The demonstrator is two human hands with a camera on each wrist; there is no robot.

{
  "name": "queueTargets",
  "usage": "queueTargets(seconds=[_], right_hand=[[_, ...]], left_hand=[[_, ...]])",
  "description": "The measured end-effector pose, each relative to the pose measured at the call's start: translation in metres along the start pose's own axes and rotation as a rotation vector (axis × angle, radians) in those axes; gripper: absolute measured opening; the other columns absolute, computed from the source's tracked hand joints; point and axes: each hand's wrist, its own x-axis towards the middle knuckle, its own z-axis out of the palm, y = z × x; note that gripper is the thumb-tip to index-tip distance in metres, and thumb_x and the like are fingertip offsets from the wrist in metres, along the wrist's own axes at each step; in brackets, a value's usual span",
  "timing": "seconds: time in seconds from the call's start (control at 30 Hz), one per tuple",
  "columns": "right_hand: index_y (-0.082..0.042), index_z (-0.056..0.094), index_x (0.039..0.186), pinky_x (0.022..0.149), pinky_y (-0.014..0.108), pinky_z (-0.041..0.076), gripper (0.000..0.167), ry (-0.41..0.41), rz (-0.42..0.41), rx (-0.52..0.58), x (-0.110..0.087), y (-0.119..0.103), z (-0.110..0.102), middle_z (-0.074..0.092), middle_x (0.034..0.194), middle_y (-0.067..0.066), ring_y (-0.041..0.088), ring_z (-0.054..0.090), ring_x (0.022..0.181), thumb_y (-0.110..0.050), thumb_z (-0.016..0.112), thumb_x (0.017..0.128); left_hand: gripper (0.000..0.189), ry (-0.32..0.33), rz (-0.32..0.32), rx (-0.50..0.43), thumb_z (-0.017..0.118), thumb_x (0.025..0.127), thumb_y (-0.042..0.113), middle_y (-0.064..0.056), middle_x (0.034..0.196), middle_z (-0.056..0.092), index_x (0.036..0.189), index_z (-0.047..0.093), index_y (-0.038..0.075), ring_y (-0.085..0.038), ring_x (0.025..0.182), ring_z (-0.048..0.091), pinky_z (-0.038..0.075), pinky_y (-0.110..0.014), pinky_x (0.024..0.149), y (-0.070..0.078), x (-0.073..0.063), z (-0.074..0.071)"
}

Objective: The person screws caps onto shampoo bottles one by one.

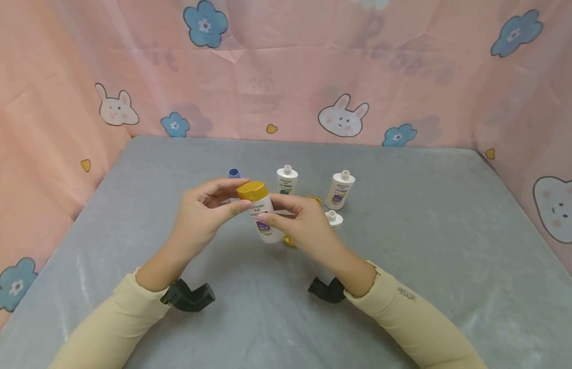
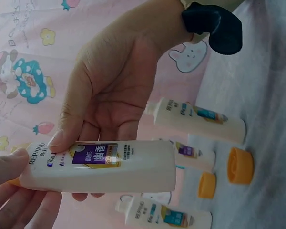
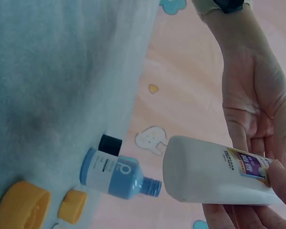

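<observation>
A small white toiletry bottle (image 1: 266, 225) with a purple label is held up over the table, tilted slightly. Its gold cap (image 1: 252, 190) is on the neck, and my left hand (image 1: 193, 212) pinches it between thumb and fingers. The right hand (image 1: 311, 220) grips the bottle's body, its thumb (image 2: 58, 138) pressing just beside the label in the left wrist view. In the right wrist view the bottle's rounded base (image 3: 174, 169) points away from both hands, while the cap end is hidden behind the fingers.
Uncapped white bottles (image 1: 287, 180) stand behind the hands, one (image 1: 341, 192) to the right and another (image 1: 334, 219) partly hidden by the right hand. A blue bottle (image 3: 126, 176) stands with a dark cap (image 3: 109, 145) beside it. Loose gold caps (image 2: 240, 165) lie among them.
</observation>
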Motion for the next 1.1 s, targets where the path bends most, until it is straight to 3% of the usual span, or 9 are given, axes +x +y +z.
queueTargets(seconds=[0.27,0.47,0.73,1.1], right_hand=[[-0.007,0.069,0.125,0.096,0.032,0.057,0.039,-0.001,0.005,-0.045,0.005,0.006,0.013,0.072,0.122,0.008,0.020,0.069,0.114,-0.015,0.076,0.088],[-0.006,0.070,0.124,0.096,0.032,0.057,0.037,0.005,0.004,-0.033,0.009,0.010,0.017,0.071,0.124,0.008,0.021,0.069,0.114,-0.012,0.075,0.088],[-0.006,0.071,0.123,0.108,0.043,0.050,0.034,0.029,0.047,-0.072,0.016,0.020,0.021,0.072,0.122,0.007,0.020,0.064,0.122,-0.014,0.073,0.090],[-0.006,0.071,0.121,0.101,0.041,0.055,0.031,0.033,0.148,-0.066,0.021,0.028,0.026,0.073,0.121,0.007,0.022,0.065,0.119,-0.014,0.072,0.091]], left_hand=[[0.035,-0.014,-0.025,0.102,0.077,0.086,0.006,0.004,0.113,0.070,0.120,0.069,0.001,-0.009,0.102,0.069,0.060,-0.024,0.087,-0.005,-0.003,-0.012],[0.036,-0.020,-0.033,0.091,0.077,0.085,0.006,0.009,0.110,0.070,0.120,0.068,0.000,-0.008,0.102,0.069,0.060,-0.024,0.087,-0.009,-0.002,-0.017],[0.035,-0.047,-0.037,0.103,0.077,0.085,0.004,0.013,0.106,0.070,0.119,0.068,-0.002,-0.007,0.098,0.070,0.059,-0.023,0.087,-0.020,0.001,-0.023],[0.036,-0.071,-0.127,0.129,0.078,0.086,0.011,0.009,0.108,0.070,0.119,0.070,0.003,-0.010,0.102,0.067,0.059,-0.022,0.088,-0.040,0.005,-0.026]])
